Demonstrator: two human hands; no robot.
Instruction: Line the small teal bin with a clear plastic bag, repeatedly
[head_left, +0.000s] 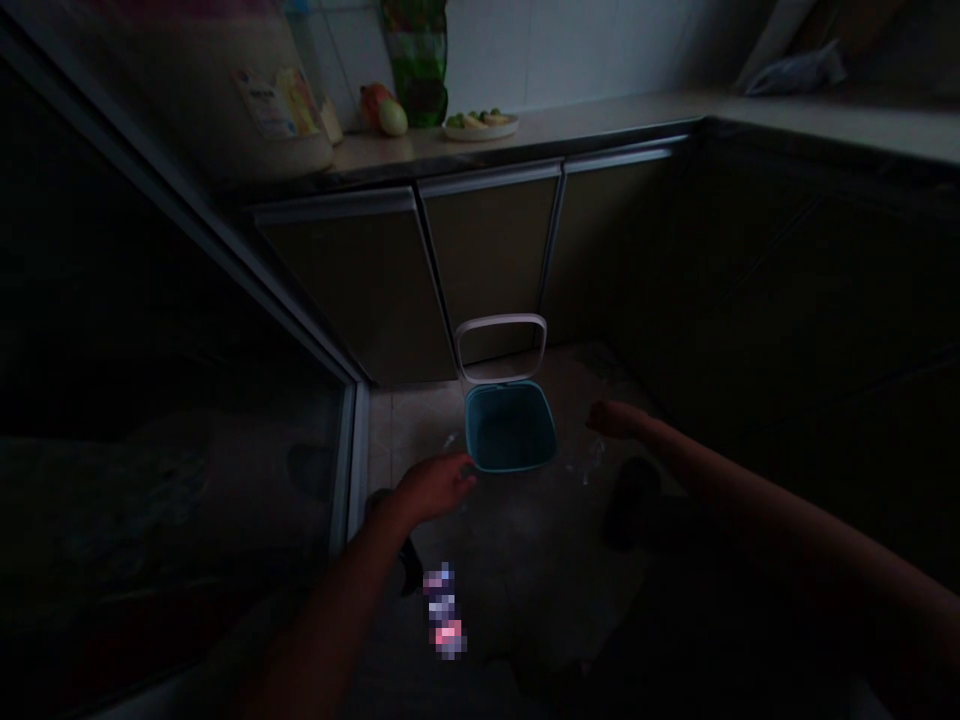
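Our left hand (435, 487) is the nearer one: its fingers (460, 461) are loosely bent, the thumb slightly apart, with nothing visibly pinched. They lie at the near left corner of the teal bin (516, 469), but we cannot tell whether they touch it. From them the bin's mouth opens away and to our right. Our right hand (616, 420) is off the bin's right side, apart from it; its fingers look curled in the dark, and we cannot tell whether they are pressed together.

The bin stands upright on the tiled floor (420, 425), between our hands. Its mouth is a rounded square, with no clear long axis, and its inside is shadowed. At its far edge a pale, open frame (501, 320) stands raised in front of the cabinet doors (487, 240).
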